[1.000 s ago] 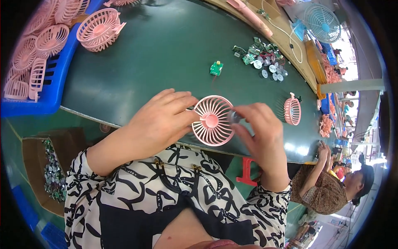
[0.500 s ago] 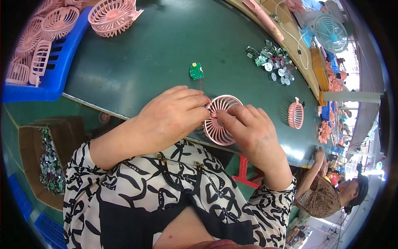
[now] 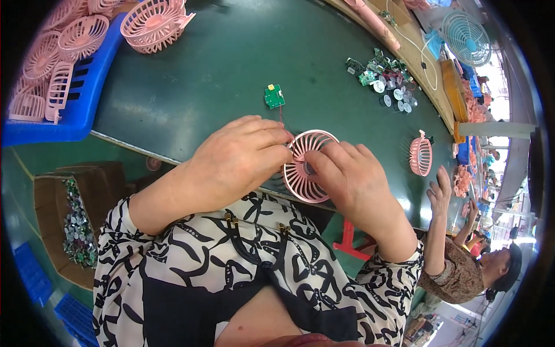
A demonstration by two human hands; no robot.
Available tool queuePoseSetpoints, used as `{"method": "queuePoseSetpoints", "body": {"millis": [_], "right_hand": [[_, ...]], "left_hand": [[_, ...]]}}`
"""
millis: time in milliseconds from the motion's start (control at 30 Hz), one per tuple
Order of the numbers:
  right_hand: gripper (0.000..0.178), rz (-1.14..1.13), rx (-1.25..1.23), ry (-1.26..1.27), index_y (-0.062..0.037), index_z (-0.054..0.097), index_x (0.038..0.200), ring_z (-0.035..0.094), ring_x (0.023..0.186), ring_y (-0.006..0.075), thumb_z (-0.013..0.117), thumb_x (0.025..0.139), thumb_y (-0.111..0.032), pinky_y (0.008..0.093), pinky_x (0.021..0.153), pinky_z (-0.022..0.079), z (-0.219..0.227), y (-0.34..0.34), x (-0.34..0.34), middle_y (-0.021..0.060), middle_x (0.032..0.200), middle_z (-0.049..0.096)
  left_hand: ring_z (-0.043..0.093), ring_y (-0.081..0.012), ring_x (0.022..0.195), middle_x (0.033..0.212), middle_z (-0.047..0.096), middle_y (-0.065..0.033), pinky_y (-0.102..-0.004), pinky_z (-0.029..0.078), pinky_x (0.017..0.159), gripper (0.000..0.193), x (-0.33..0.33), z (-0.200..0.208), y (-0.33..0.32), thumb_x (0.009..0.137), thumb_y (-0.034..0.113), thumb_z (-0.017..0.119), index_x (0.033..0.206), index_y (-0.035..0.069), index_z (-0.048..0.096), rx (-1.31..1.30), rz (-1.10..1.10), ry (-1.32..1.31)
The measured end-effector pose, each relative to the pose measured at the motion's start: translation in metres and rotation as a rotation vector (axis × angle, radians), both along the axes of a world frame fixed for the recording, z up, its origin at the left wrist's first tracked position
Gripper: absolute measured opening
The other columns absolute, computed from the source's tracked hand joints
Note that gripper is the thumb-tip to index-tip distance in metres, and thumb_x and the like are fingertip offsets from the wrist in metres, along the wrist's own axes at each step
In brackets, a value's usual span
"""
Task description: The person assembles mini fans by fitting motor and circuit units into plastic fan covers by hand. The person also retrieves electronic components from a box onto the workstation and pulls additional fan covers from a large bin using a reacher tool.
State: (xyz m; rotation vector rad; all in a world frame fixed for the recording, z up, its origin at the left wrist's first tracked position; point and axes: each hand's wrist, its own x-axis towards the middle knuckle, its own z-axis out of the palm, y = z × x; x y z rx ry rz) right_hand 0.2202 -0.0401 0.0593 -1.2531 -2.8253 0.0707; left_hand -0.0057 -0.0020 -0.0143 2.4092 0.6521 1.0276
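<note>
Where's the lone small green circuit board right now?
In the head view's upper middle, the small green circuit board lies on the dark green tabletop, just beyond the left hand and slightly left of the round pink slatted plastic cage.

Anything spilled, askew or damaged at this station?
Nothing clearly spilled or damaged. Only untidy spot: the loose pile of green boards and round parts on the table, jumbled together with their wires tangled. The pink fan housing at the hands looks intact where visible; fingers hide part of it.
</note>
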Motion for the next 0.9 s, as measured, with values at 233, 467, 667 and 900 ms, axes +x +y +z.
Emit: {"method": "queuePoseSetpoints", "body": {"millis": [233,467,667,900], "right_hand": [[0.038,-0.024,-0.094,-0.022,-0.0085,0.063,0.113,0.062,0.088,0.0267,0.071,0.077,-0.016,0.0383,0.072,0.048,0.001,0.004,-0.006,0.0072,0.103,0.062],[0.066,-0.032,0.003,0.157,-0.0092,0.058,0.133,0.059,0.099,0.0266,0.073,0.075,-0.036,0.039,0.082,0.047,0.005,-0.04,0.001,0.0085,0.131,0.055],[0.068,-0.07,0.16,0.245,-0.009,0.061,0.13,0.059,0.1,0.0247,0.078,0.066,-0.022,0.0391,0.084,0.046,-0.006,-0.05,-0.005,0.0072,0.132,0.058],[0.056,-0.165,0.179,0.458,-0.0126,0.063,0.127,0.062,0.101,0.0269,0.08,0.074,-0.024,0.0382,0.085,0.049,0.002,-0.056,0.038,0.0088,0.123,0.061]], "left_hand": [[0.062,-0.0309,0.11,0.111,0.066,-0.0125,-0.0446,0.049,0.098,0.028,-0.009,0.002,0.004,0.073,0.005,0.075,0.099,0.006,0.066,-0.015,-0.005,-0.005],[0.061,-0.0308,0.108,0.111,0.064,-0.0136,-0.0428,0.048,0.094,0.023,-0.014,0.022,-0.003,0.079,0.009,0.069,0.101,0.004,0.064,0.043,-0.053,-0.01],[0.06,-0.0328,0.108,0.12,0.06,-0.0143,-0.0427,0.05,0.09,0.029,-0.031,0.053,-0.007,0.073,0.004,0.075,0.1,0.007,0.066,0.027,0.127,-0.104],[0.058,-0.0414,0.11,0.117,0.062,-0.0229,-0.0483,0.046,0.093,0.033,-0.065,0.096,0.074,0.081,0.005,0.069,0.112,-0.003,0.062,0.417,0.713,0.29]]}}
